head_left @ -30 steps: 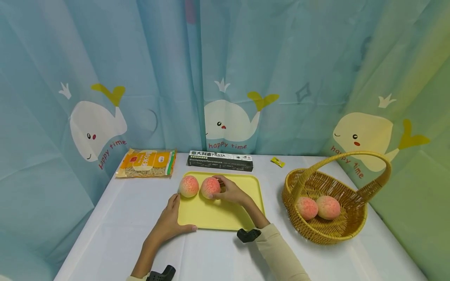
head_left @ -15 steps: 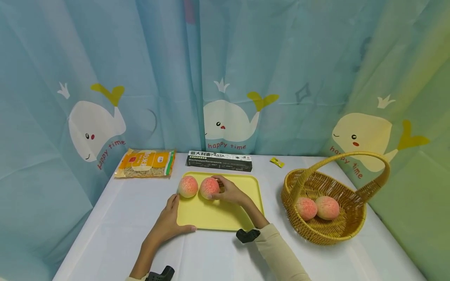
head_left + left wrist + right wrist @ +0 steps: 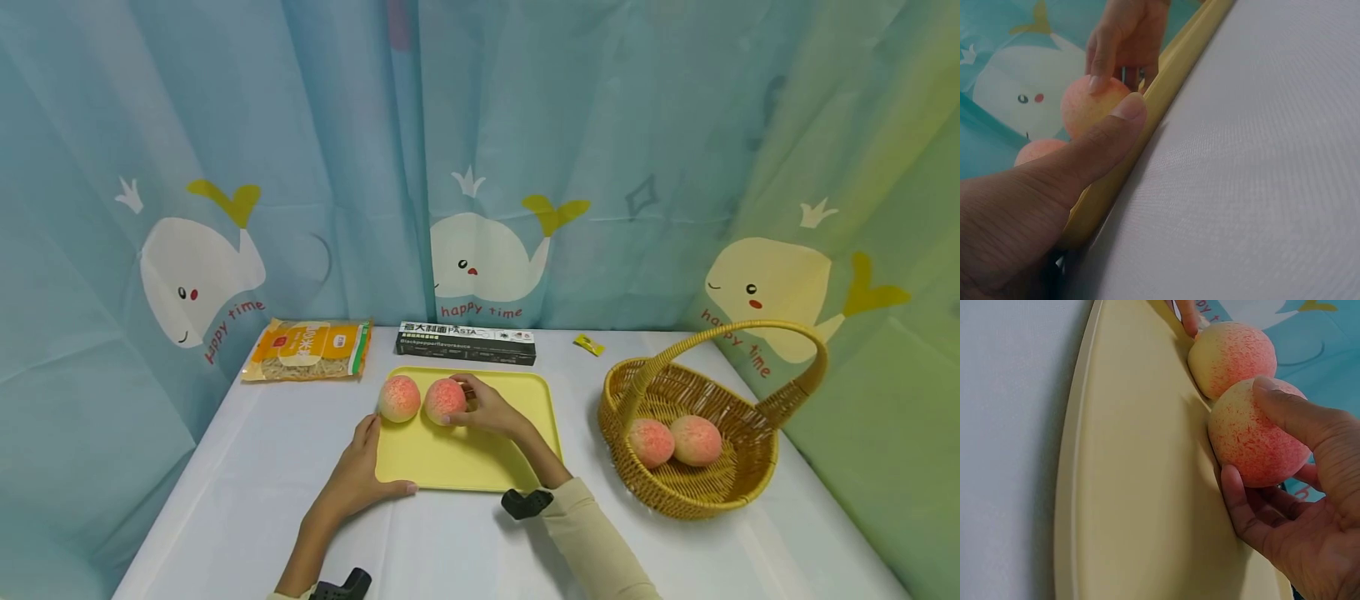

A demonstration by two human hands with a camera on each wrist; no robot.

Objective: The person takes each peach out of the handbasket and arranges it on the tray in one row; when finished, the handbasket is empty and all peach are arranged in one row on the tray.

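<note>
On the yellow tray [image 3: 450, 468] in the head view, two pink-and-cream peaches lie side by side near its back left corner. My right hand [image 3: 489, 410] holds the right-hand peach [image 3: 444, 402], thumb on one side and fingers beneath in the right wrist view. Beside it sits the other peach [image 3: 399, 398]. My left hand [image 3: 360, 468] spreads around the tray's near left corner, its fingers along the left edge and its thumb at the front edge. In the left wrist view the left thumb [image 3: 1100, 147] lies straight over the tray's rim [image 3: 1154, 100].
A wicker basket [image 3: 622, 467] with a tall handle stands to the right, holding two peaches [image 3: 696, 441]. Behind the tray lie a black pasta box [image 3: 465, 343], an orange grain bag [image 3: 307, 350] and a small yellow packet [image 3: 588, 344]. A whale-print curtain [image 3: 360, 125] hangs behind the table.
Both hands keep their places on the peach and the tray. The head view has shifted very slightly; nothing on the table has visibly moved.
</note>
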